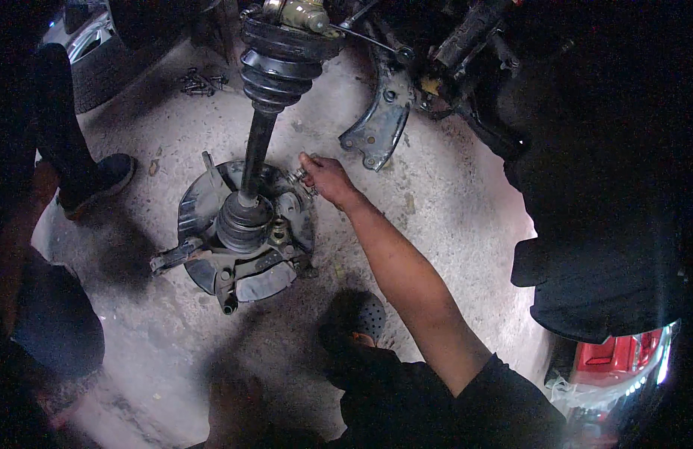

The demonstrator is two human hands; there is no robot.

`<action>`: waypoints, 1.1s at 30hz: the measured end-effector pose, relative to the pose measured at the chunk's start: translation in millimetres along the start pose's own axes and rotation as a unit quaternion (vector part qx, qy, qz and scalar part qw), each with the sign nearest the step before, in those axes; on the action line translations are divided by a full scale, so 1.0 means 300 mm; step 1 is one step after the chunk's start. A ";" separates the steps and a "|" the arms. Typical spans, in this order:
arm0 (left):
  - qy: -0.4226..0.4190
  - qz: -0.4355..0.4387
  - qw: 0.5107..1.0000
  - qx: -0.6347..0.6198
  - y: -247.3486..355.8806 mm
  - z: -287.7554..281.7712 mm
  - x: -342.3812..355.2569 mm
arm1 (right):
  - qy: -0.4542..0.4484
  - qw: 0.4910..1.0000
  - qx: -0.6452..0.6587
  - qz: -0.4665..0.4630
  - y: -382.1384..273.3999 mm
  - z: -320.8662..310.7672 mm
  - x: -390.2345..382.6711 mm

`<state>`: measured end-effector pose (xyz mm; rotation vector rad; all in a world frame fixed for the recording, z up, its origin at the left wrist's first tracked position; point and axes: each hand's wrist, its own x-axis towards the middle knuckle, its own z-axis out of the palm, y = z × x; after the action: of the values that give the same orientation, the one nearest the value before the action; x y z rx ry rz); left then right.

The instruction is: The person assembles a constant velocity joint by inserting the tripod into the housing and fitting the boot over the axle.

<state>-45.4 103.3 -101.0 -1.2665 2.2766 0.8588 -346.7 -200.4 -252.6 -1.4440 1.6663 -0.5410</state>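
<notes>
My right hand (328, 181) reaches in beside the wheel hub assembly, its fingers closed on small metal pieces that look like bolts (300, 176). The steering knuckle with its round backing plate (197, 206) hangs just left of the hand. A drive shaft (258, 146) runs up from a lower ribbed boot (243, 224) to a larger black CV boot (279, 75). Low in the view, my left hand (234, 393) is a dark, blurred shape, and its fingers cannot be made out.
A control arm (380, 123) hangs at upper right. Loose bolts (203, 81) lie on the concrete floor near a tyre (111, 71). Another person's shoe (111, 179) and arm are at left. My perforated clog (370, 318) is below; a red tail light (616, 355) shows lower right.
</notes>
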 end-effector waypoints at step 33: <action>-0.054 0.016 0.998 0.022 0.008 -0.027 -0.105 | 0.119 0.976 0.173 0.065 -0.056 -0.031 -0.121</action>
<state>-31.7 118.0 -75.5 -1.1403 2.2244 0.8611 -345.3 -171.8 -223.1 -1.0413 1.7330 -0.9094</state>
